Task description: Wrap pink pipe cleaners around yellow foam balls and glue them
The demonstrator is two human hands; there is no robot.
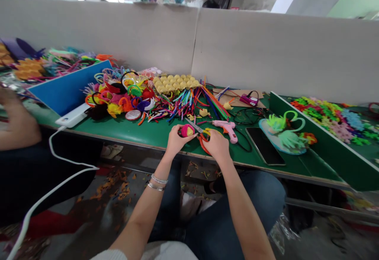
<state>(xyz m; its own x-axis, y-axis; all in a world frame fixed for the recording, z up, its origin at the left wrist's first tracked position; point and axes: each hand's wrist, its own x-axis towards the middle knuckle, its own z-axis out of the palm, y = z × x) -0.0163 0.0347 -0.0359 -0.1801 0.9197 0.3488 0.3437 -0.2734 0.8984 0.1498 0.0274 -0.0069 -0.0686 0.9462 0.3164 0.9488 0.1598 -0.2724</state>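
Note:
Near the table's front edge, my left hand [177, 141] holds a small pink and yellow piece [187, 130] between its fingers. My right hand [217, 144] is closed round the handles of a pair of scissors [196, 126], whose blades point up and left, just beside the pink piece. Orange-red and yellow handles show at my right fingers. A pink glue gun [227, 129] lies on the green table [160, 130], right behind my right hand.
Colourful pipe cleaners [189, 100], a yellow egg tray [174, 83] and fuzzy flowers [118, 98] lie behind. A phone [265, 145] and a flower-covered blue-edged board [282, 135] are right. Left are a power strip [72, 116], a blue divider [69, 86] and another person's arm [17, 122].

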